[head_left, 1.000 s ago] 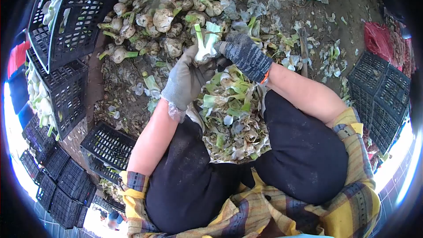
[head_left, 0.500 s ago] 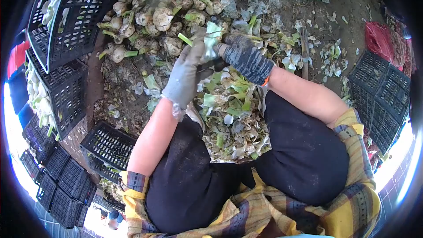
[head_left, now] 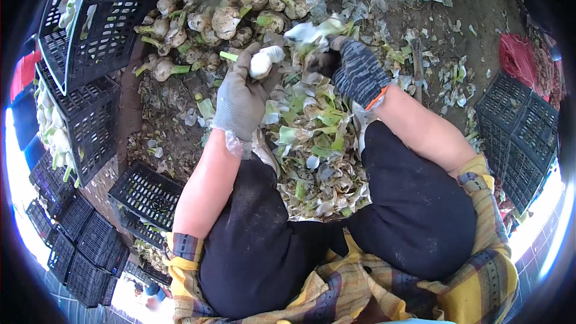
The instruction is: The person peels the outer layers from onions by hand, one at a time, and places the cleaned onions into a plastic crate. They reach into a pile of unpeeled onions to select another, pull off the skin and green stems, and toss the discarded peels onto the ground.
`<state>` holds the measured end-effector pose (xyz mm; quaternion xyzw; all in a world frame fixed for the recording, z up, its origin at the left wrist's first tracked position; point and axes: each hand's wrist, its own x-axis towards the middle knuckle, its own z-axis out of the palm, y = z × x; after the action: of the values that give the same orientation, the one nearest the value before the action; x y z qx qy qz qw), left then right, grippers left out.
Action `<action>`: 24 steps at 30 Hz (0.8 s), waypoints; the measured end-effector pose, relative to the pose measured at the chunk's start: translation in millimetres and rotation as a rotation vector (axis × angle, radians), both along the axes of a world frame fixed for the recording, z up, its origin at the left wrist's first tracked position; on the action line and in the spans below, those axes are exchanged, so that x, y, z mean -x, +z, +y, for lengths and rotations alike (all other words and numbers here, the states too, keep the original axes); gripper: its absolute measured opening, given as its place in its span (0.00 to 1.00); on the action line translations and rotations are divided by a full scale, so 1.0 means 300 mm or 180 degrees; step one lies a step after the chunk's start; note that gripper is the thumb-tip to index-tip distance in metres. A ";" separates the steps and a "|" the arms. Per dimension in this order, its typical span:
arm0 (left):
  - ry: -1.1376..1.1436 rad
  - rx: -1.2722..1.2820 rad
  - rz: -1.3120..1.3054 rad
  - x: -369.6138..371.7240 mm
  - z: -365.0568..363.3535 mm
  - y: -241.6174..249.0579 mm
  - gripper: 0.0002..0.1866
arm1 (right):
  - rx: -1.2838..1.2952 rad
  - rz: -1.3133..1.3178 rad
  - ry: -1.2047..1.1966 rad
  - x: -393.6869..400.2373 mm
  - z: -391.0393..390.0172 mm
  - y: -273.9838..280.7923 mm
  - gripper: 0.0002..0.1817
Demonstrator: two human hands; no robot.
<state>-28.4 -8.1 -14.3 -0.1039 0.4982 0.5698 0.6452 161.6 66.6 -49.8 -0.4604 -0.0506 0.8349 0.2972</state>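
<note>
Yellow plaid fabric (head_left: 480,276) and dark trousers (head_left: 414,216) are seen nearest the camera, with the knees spread around a heap of trimmings (head_left: 315,162) on the ground. Above the heap, both gloved hands are raised. The left hand (head_left: 240,99), in a grey glove, is closed around a peeled white bulb (head_left: 261,63), with the fingers wrapped under it and the pale end exposed at the top. The right hand (head_left: 354,72), in a dark speckled glove, is pinched on a strip of outer leaf (head_left: 312,30), which is drawn up and away from the bulb; whether a blade is also held cannot be told, as the palm is hidden. The bulb is thus located in the left hand, just in front of the untrimmed pile (head_left: 228,12), which lies farther out on the soil. Black plastic crates (head_left: 90,36) are stacked to the left, some loaded with cleaned pale stalks, and more crates (head_left: 510,120) stand at the right.

For a clean result, the bulb is best gripped firmly low down, and the leaf pulled in one steady stroke along its length, so that the white layer beneath is judged less likely to be torn. Waste is best dropped onto the heap between the knees.
</note>
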 end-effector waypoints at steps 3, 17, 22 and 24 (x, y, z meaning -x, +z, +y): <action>0.0190 0.0140 0.0037 0.011 0.000 -0.030 0.15 | 0.0271 -0.0035 -0.0435 0.005 0.029 -0.013 0.11; -0.1084 -0.0250 0.2335 -0.064 -0.035 -0.044 0.24 | -0.2623 -0.1228 0.2681 0.108 -0.058 0.088 0.17; -0.0983 0.0031 0.1862 -0.063 -0.013 0.011 0.22 | -0.0857 -0.0516 0.2029 0.089 -0.040 0.117 0.12; -0.0858 0.0156 0.1756 -0.064 -0.008 -0.001 0.21 | -0.0429 -0.0039 0.1409 0.070 -0.050 0.072 0.10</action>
<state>-9.1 -10.6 -14.5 0.1062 0.6774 0.4736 0.5527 140.6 51.6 -28.3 -0.4223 -0.2079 0.8717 0.1365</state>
